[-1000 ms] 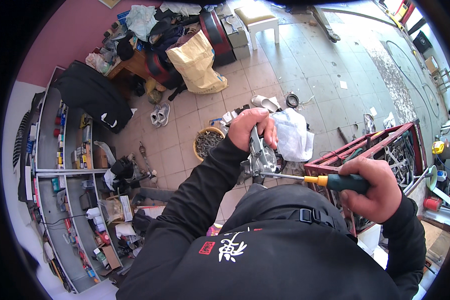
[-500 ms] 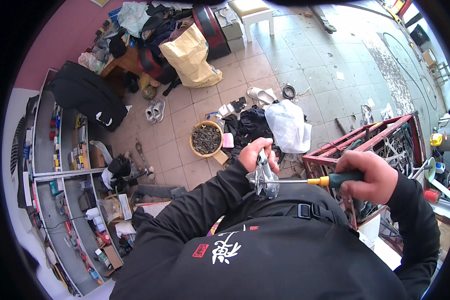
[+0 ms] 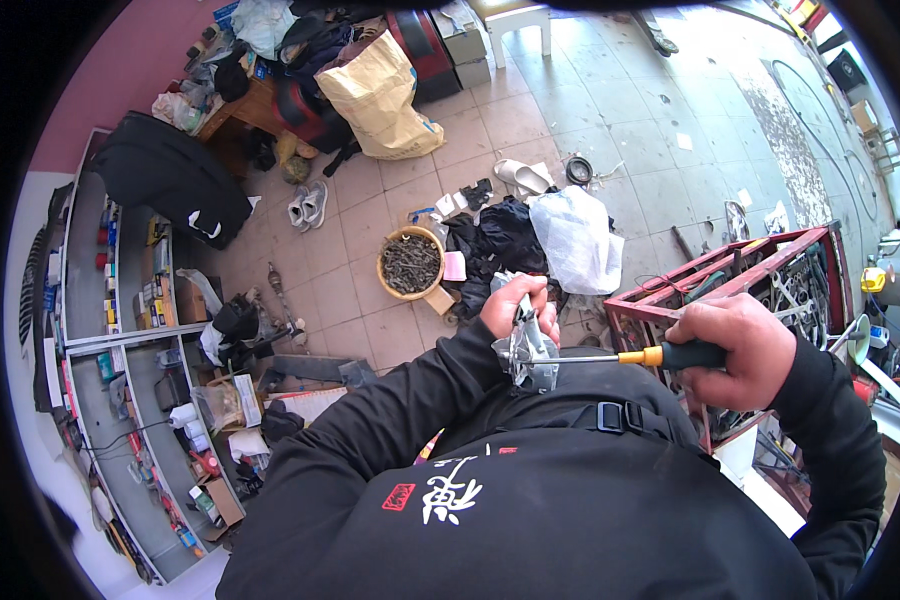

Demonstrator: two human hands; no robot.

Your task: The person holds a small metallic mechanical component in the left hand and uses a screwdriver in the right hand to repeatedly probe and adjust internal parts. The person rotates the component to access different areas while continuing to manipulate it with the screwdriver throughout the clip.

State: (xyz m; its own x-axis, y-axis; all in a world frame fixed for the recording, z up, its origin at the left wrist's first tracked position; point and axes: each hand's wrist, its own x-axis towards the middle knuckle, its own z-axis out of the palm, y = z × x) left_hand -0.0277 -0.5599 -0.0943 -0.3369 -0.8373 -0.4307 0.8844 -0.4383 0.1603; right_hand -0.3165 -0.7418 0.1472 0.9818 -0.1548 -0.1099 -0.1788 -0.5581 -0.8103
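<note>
My left hand (image 3: 515,308) is closed around a silvery metal part (image 3: 532,358), holding it just above my lap. The part has a rounded, shiny lower portion; its exact kind is unclear. My right hand (image 3: 738,350) grips the dark green handle of a screwdriver (image 3: 638,356) with a yellow collar. Its metal shaft runs level to the left, and the tip meets the metal part. Where exactly the tip sits is hidden by the part.
A red metal cart (image 3: 660,295) full of tools and parts stands close on my right. Ahead lie a basket of bolts (image 3: 411,264), dark cloth and a white plastic bag (image 3: 575,245). Grey shelves (image 3: 120,345) with boxes line the left. A large yellowish sack (image 3: 375,100) stands farther off.
Both hands keep their grip, and the screwdriver still touches the metal part. The handle has turned slightly in my right hand. My view has shifted a little.
</note>
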